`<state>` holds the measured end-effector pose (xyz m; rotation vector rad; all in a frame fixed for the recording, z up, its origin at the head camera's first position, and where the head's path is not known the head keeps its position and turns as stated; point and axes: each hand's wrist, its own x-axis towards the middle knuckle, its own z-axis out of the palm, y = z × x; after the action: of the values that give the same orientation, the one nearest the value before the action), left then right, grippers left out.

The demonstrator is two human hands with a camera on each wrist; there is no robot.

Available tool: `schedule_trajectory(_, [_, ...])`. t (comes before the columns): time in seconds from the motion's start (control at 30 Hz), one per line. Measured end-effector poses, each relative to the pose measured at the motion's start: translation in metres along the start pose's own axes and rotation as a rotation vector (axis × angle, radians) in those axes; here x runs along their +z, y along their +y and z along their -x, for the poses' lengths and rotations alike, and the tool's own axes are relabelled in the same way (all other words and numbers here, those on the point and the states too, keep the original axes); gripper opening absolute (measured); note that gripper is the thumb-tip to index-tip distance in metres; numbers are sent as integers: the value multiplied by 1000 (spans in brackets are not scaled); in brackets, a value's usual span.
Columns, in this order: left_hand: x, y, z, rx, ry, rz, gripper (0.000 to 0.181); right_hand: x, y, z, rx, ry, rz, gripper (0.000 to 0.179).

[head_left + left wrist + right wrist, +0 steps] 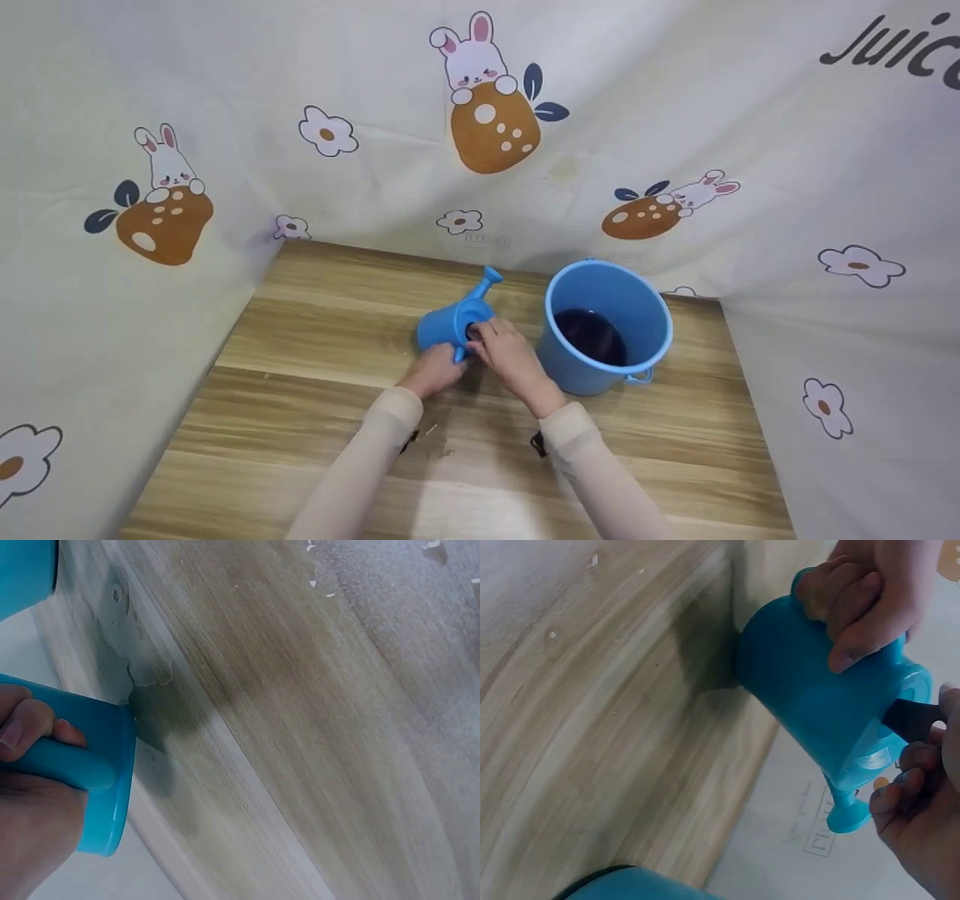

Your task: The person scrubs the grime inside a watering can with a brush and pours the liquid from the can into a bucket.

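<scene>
A small blue watering can (439,328) is tilted over the table, its mouth turned toward the right hand. My left hand (435,370) grips the can by its handle (71,763), fingers curled round it. At the can's mouth is my right hand (514,361), pinching a flat dark handle with a hole (910,720). The far end of that dark piece goes inside the can, so what kind of tool it is stays hidden. In the right wrist view, the can's spout (847,814) points away from the left hand.
Just right of the hands stands a blue bucket (574,375) with dark liquid-looking contents at its bottom. Water drops and a wet patch (150,671) lie on the wooden table (300,420). Printed white cloth (375,67) encloses the table at the back and sides.
</scene>
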<state>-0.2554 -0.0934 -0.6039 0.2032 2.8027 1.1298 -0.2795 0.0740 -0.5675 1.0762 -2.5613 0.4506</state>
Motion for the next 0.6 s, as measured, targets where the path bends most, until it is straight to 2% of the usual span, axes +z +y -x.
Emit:
schedule_trajectory(0.13, [1, 1, -1, -21, -12, -10, 35, 5, 5, 2, -99, 88, 22, 26])
schedule_trajectory(0.23, [4, 1, -3, -12, -27, -22, 37, 10, 10, 5, -151, 173, 55, 18])
schedule_trajectory(0.33, [5, 0, -4, -2, -29, -33, 39, 14, 14, 9, -186, 239, 99, 22])
schedule_trajectory(0.43, [5, 0, -4, 1, -31, -31, 41, 12, 16, 11, -201, 276, 127, 33])
schedule_trajectory(0.6, [3, 1, -3, -7, -34, -7, 41, 5, 16, 11, -159, 325, 136, 23])
